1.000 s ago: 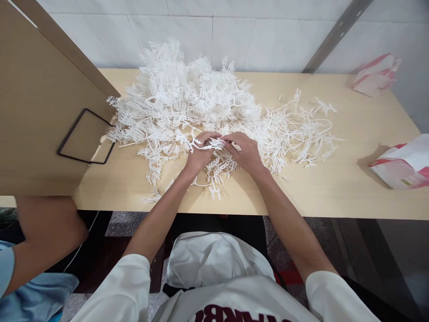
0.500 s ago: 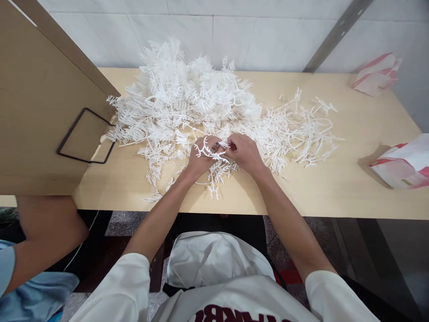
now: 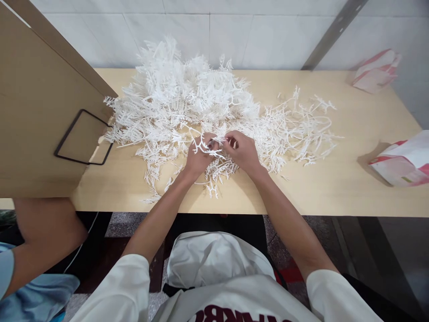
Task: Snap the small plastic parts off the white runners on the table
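My left hand (image 3: 200,155) is closed around a white branching plastic sprig (image 3: 203,146), whose forked twigs stick out over the back of the hand. Close beside it, my right hand (image 3: 241,150) is pinched, fingertips at a small feathery white tip between the two hands. Whether that tip belongs to the same sprig I cannot tell. Behind and around both hands spreads a large pile of white feathery plastic pieces (image 3: 197,94). Barer branched stems (image 3: 308,129) lie at its right end. One forked twig (image 3: 212,188) pokes out below my hands.
A cardboard panel (image 3: 50,98) stands at the left, with a black wire frame (image 3: 83,137) beside it. Two red-and-white paper bags (image 3: 377,71) stand on the right of the wooden table (image 3: 318,192). Another person's arm (image 3: 47,228) is at the lower left.
My hands stay together over the pile, with the fingers shifting slightly. The sprig in my left hand has turned a little, its twigs now reaching further up and left.
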Action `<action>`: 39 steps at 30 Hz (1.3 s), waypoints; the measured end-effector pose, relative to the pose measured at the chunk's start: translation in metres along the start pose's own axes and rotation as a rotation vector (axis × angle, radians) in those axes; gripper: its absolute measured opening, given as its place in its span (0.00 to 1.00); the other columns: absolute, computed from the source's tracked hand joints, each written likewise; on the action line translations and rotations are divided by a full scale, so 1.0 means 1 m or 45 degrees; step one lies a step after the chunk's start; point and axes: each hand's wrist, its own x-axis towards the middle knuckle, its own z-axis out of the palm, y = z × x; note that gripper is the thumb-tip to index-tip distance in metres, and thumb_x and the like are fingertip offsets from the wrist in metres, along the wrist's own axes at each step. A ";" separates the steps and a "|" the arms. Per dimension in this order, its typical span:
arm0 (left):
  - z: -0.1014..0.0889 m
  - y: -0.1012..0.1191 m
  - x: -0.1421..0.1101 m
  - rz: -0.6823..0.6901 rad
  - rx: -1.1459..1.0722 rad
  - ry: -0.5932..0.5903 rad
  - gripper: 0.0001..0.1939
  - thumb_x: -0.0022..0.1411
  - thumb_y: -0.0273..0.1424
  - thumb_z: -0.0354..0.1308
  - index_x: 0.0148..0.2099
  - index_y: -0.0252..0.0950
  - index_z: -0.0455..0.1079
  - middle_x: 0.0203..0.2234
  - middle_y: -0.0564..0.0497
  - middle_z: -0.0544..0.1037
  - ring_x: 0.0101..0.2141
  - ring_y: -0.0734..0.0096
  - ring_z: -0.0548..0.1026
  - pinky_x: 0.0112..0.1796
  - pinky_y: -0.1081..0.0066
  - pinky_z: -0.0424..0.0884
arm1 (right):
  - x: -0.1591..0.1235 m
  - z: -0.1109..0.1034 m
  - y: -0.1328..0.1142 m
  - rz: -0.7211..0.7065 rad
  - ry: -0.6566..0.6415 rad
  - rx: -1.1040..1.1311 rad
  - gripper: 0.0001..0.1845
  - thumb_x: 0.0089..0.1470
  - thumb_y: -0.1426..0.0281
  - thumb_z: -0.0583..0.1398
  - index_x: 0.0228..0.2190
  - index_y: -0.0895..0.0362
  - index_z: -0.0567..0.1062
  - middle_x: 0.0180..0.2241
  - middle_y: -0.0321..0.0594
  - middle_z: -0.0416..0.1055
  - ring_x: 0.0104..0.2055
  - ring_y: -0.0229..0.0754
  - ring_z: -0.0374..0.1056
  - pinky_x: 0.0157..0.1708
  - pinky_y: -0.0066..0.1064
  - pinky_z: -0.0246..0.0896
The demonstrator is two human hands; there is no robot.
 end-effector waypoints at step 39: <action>-0.004 0.013 0.003 -0.111 -0.387 -0.116 0.10 0.65 0.37 0.52 0.34 0.39 0.68 0.29 0.52 0.71 0.33 0.72 0.69 0.35 0.70 0.66 | 0.002 0.002 0.006 -0.199 0.067 0.037 0.08 0.56 0.62 0.57 0.31 0.53 0.69 0.31 0.38 0.68 0.34 0.40 0.62 0.36 0.34 0.59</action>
